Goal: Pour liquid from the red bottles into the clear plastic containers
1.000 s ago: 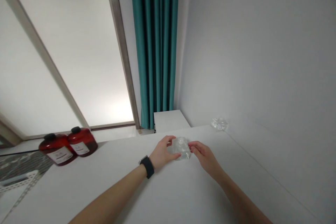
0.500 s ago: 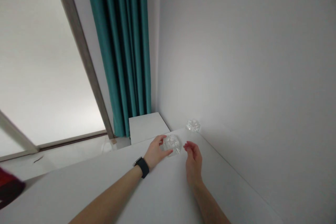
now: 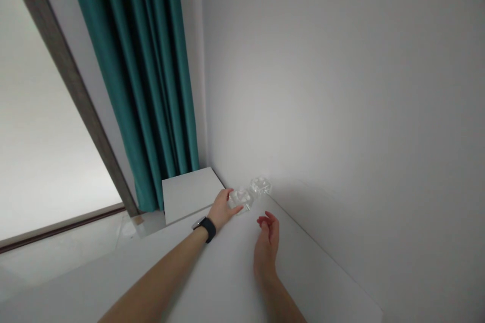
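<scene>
Nearer clear object point(image 3: 241, 198) is sitting just right of the white cabinet point(image 3: 192, 193), left hand point(image 3: 220, 212) cupping it between spread thumb and fingers. Right hand point(image 3: 267, 241), farther right of the cabinet, is hanging apart, fingers loosely curled. Transparent details are blurring; forearms point(image 3: 151, 282) are getting cut off. White tabletop point(image 3: 223, 267) is supporting the object; teal curtain point(image 3: 147, 91) is hanging behind the cabinet.

Curtain point(image 3: 144, 86): teal, beyond the left hand point(image 3: 220, 213)
Wall point(image 3: 322, 86): pale, beyond the right hand point(image 3: 267, 247)
Panel point(image 3: 41, 131): bright, dark-framed, far left of both hands
Floor point(image 3: 94, 242): pale, left of both
Tabletop point(image 3: 223, 267): white, beneath both
</scene>
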A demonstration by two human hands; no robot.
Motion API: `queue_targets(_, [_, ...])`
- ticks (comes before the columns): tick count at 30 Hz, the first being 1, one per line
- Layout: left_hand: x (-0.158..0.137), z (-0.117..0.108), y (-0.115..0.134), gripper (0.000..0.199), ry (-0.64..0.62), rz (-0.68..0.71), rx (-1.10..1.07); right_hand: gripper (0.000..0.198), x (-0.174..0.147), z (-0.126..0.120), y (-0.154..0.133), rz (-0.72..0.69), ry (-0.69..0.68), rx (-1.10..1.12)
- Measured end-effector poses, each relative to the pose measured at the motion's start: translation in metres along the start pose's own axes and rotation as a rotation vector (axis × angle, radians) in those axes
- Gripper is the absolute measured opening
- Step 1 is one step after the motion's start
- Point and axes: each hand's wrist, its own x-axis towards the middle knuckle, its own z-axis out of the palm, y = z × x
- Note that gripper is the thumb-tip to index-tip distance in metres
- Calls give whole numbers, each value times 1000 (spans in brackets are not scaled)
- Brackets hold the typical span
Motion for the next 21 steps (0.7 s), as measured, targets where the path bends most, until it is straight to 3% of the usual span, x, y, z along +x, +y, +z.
queue_targets(8, [28,25,-1,54,0,21,81,31,-3,1,-3,-8,-35,-6])
queue_targets(21, [38,37,-1,53,5,37,124,33,-5,6,-8,-43,-55,-19])
